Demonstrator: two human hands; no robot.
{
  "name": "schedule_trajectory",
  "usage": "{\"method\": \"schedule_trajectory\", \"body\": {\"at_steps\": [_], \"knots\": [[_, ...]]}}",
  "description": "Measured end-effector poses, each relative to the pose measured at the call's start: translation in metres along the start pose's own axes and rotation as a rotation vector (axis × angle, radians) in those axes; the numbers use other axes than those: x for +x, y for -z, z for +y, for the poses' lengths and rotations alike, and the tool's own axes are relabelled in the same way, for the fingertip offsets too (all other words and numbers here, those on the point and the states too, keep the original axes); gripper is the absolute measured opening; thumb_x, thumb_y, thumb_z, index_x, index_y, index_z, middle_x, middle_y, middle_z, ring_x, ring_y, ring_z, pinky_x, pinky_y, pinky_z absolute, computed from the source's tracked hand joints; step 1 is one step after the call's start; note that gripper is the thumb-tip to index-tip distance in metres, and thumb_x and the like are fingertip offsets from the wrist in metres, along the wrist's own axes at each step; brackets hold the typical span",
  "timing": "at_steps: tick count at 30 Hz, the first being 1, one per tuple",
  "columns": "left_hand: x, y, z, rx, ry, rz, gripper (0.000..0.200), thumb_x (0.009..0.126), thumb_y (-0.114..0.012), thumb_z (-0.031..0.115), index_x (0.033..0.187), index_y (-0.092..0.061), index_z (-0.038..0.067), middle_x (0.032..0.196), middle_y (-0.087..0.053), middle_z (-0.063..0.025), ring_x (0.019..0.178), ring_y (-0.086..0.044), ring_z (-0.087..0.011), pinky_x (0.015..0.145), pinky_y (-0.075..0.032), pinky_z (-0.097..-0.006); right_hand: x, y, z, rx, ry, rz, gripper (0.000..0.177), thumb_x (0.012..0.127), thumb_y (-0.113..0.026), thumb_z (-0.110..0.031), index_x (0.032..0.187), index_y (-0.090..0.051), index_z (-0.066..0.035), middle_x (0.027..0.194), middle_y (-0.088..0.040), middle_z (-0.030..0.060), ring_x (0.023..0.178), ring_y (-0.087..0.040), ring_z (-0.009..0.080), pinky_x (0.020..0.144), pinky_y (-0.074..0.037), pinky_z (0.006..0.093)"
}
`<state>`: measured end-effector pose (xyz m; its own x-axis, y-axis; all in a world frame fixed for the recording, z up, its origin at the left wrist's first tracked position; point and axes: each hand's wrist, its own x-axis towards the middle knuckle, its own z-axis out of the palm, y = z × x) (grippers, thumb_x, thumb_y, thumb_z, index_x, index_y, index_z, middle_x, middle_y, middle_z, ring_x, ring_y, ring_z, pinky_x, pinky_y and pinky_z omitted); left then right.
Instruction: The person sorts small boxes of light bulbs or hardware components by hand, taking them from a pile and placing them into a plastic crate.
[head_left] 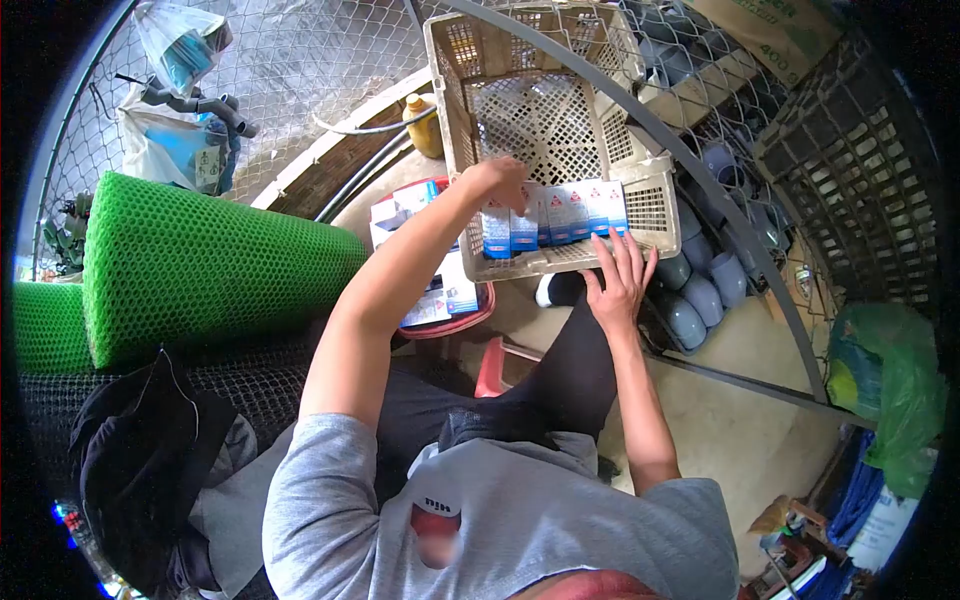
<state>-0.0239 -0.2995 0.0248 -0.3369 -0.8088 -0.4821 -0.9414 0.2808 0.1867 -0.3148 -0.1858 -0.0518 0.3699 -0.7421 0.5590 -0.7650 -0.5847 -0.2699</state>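
Note:
A row of several small blue-and-white boxes (570,213) stands upright along the near end of a dirty beige plastic crate (465,130). My left hand (497,183) reaches over the left end of this row, its fingers bent down and closed at the top of one box; the fingertips are partly hidden. My right hand (620,275) rests at the crate's near rim, fingers spread, fingertips touching the right end of the row. Left of the crate, under my left forearm, a red basin (485,312) holds more blue-and-white boxes (460,290).
Green plastic mesh rolls (220,270) lie at left. A yellow bottle (424,128) stands beside the crate. Grey pipe fittings (700,295) are piled at right, behind a metal-framed wire fence (700,170). A dark crate (860,180) and green bag (900,390) sit farther right.

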Motion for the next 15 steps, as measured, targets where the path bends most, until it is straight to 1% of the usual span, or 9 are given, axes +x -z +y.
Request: {"method": "schedule_trajectory", "body": {"at_steps": [1, 2, 4, 5, 7, 8, 11, 12, 15], "knots": [[-0.008, 0.004, 0.002, 0.030, -0.023, 0.011, 0.072, 0.076, -0.081, 0.031, 0.134, -0.058, -0.004, 0.111, -0.073, -0.0244, 0.100, -0.072, -0.0390, 0.086, -0.058, -0.0444, 0.000, 0.000, 0.000, 0.000, -0.006, 0.004, 0.064, 0.082, -0.081, -0.030, 0.142, -0.061, -0.023, 0.149, -0.055, 0.0058, 0.143, -0.045, 0.0293, 0.122, -0.017, 0.0643], [-0.006, 0.000, -0.004, 0.029, -0.024, 0.009, 0.072, 0.076, -0.081, 0.031, 0.134, -0.058, -0.004, 0.111, -0.073, -0.0244, 0.100, -0.072, -0.0390, 0.086, -0.058, -0.0444, -0.001, 0.001, -0.001, 0.000, -0.008, 0.002, 0.064, 0.082, -0.081, -0.030, 0.142, -0.061, -0.023, 0.149, -0.055, 0.0058, 0.143, -0.045, 0.0293, 0.122, -0.017, 0.0643], [0.003, -0.008, -0.018, -0.208, 0.121, -0.121, 0.101, 0.068, -0.089, 0.017, 0.151, -0.035, 0.000, 0.111, -0.072, -0.0231, 0.095, -0.073, -0.0357, 0.079, -0.059, -0.0432, 0.001, 0.001, -0.002, -0.004, -0.007, 0.001, 0.064, 0.082, -0.081, -0.030, 0.143, -0.061, -0.023, 0.149, -0.055, 0.0056, 0.143, -0.045, 0.0291, 0.122, -0.018, 0.0640], [0.006, -0.010, -0.021, -0.207, 0.122, -0.119, 0.101, 0.068, -0.089, 0.017, 0.151, -0.035, 0.000, 0.111, -0.072, -0.0231, 0.095, -0.073, -0.0357, 0.079, -0.059, -0.0432, 0.001, 0.000, -0.002, -0.004, -0.006, 0.004, 0.064, 0.082, -0.081, -0.030, 0.143, -0.061, -0.023, 0.149, -0.055, 0.0056, 0.143, -0.045, 0.0291, 0.122, -0.018, 0.0640], [0.011, -0.008, -0.022, -0.515, 0.277, -0.255, 0.112, 0.065, -0.092, 0.014, 0.155, -0.026, 0.002, 0.104, -0.072, -0.0211, 0.089, -0.071, -0.0306, 0.072, -0.058, -0.0421, -0.001, 0.000, -0.002, 0.007, -0.002, -0.011, 0.064, 0.082, -0.081, -0.030, 0.143, -0.061, -0.022, 0.150, -0.055, 0.0053, 0.143, -0.045, 0.0289, 0.122, -0.018, 0.0640], [0.016, -0.006, -0.020, -0.398, 0.278, -0.268, 0.101, 0.066, -0.093, 0.017, 0.148, -0.036, 0.000, 0.101, -0.071, -0.0206, 0.086, -0.070, -0.0289, 0.068, -0.058, -0.0425, -0.001, 0.000, -0.002, 0.004, -0.007, -0.020, 0.064, 0.082, -0.081, -0.031, 0.142, -0.061, -0.022, 0.149, -0.055, 0.0050, 0.143, -0.045, 0.0290, 0.122, -0.018, 0.0642], [0.034, -0.013, -0.031, -0.366, 0.231, -0.347, 0.089, 0.064, -0.094, 0.018, 0.138, -0.047, 0.002, 0.102, -0.071, -0.0190, 0.089, -0.070, -0.0287, 0.070, -0.058, -0.0432, 0.000, 0.001, -0.003, 0.029, -0.014, -0.007, 0.062, 0.082, -0.079, -0.023, 0.142, -0.062, -0.020, 0.149, -0.056, 0.0062, 0.142, -0.045, 0.0296, 0.122, -0.017, 0.0634], [0.032, -0.007, -0.030, -0.362, 0.231, -0.342, 0.089, 0.064, -0.094, 0.018, 0.138, -0.047, 0.002, 0.102, -0.071, -0.0190, 0.089, -0.070, -0.0287, 0.070, -0.058, -0.0432, -0.001, 0.001, -0.002, 0.007, -0.025, -0.019, 0.062, 0.083, -0.080, -0.032, 0.141, -0.062, -0.022, 0.147, -0.056, 0.0050, 0.142, -0.045, 0.0294, 0.122, -0.017, 0.0644], [0.020, 0.009, -0.023, -0.272, 0.061, -0.234, 0.077, 0.062, -0.094, 0.019, 0.126, -0.055, 0.005, 0.104, -0.070, -0.0160, 0.094, -0.069, -0.0282, 0.071, -0.058, -0.0446, 0.000, -0.001, 0.001, 0.018, -0.028, 0.000, 0.061, 0.084, -0.079, -0.032, 0.142, -0.062, -0.022, 0.147, -0.056, 0.0054, 0.141, -0.046, 0.0295, 0.122, -0.017, 0.0645]]}}
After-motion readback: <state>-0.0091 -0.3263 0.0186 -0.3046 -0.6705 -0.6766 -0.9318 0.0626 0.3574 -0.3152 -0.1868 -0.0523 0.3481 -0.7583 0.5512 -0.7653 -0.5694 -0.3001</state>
